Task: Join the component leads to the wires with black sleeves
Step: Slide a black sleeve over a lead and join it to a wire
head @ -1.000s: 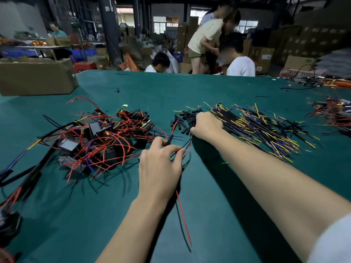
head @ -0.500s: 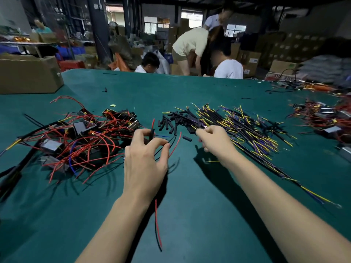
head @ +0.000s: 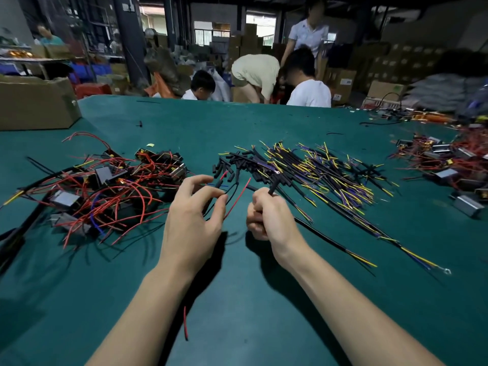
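Note:
My left hand (head: 192,220) pinches red and black component leads (head: 237,196), one carrying a short black sleeve (head: 218,183) near its tip. My right hand (head: 269,217) is curled round a black-sheathed wire (head: 324,236) that it holds upright by its sleeved end (head: 272,186); the wire trails right to yellow and blue ends. Loose black sleeves (head: 227,167) lie just beyond my hands. To the left is a heap of dark components with red leads (head: 105,186). A spread of black cables with yellow and purple wires (head: 330,170) lies to the right.
The green table (head: 237,299) runs wide in front. A cardboard box (head: 34,101) stands at the far left edge. More components with red wires (head: 449,159) lie at the far right. Several people work beyond the table's far edge.
My right hand has drawn a black-sheathed wire out of the pile toward me and now holds it upright. My left hand stays on the leads, which now fan toward the right hand.

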The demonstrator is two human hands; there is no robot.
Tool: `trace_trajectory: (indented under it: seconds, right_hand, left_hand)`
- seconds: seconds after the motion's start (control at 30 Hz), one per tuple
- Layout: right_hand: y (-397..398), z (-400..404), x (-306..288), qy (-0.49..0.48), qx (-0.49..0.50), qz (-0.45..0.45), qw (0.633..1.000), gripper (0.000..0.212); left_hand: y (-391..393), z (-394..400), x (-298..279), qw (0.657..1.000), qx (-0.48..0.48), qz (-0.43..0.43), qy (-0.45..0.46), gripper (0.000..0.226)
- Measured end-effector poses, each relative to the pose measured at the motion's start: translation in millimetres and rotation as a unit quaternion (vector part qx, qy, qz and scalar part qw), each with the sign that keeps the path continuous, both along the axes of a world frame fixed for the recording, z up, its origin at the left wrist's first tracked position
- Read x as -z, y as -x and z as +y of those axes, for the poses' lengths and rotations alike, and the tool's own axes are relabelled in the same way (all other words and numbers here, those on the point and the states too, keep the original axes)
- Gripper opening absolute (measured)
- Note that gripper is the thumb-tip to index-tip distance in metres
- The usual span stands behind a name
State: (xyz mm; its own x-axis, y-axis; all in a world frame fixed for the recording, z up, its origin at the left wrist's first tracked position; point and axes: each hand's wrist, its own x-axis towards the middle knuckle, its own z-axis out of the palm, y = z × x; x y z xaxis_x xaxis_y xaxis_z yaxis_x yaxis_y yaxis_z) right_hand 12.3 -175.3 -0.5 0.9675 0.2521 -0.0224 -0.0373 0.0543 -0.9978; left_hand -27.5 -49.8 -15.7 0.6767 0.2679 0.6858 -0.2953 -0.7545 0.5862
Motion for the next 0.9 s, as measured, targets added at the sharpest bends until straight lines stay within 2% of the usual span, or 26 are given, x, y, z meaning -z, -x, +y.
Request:
trace_trajectory:
  seconds: [0.17,0.33,0.5,0.67,0.9]
  right_hand:
    - [0.5,-0.1,0.6,-0.006,-0.031,0.01,0.999,0.029]
    - [1.6,2.1,6.3,0.016,-0.029,-0.065,0.997,0.029]
    - [-1.0,-4.0,2.3,-0.057,-0.011,-0.068,0.996,0.029]
    - [-1.0,-8.7,0.3,-0.09,-0.047,-0.065,0.993,0.02]
    - [-2.9,-10.1,3.1,-0.108,-0.05,-0.087,0.989,0.012]
  left_hand:
    - [-0.6,-2.3,-1.1,1.0,0.016,-0.012,0.001,0.004]
    - [2.5,-3.1,-2.7,0.999,0.015,-0.021,-0.024,0.009]
    - [3.4,-3.6,-4.1,1.0,0.007,-0.013,-0.022,0.003]
    - [1.6,-3.2,-2.8,0.999,0.012,-0.007,-0.031,0.003]
    - [-1.5,-1.6,-3.4,0.998,0.011,-0.042,-0.05,0.02]
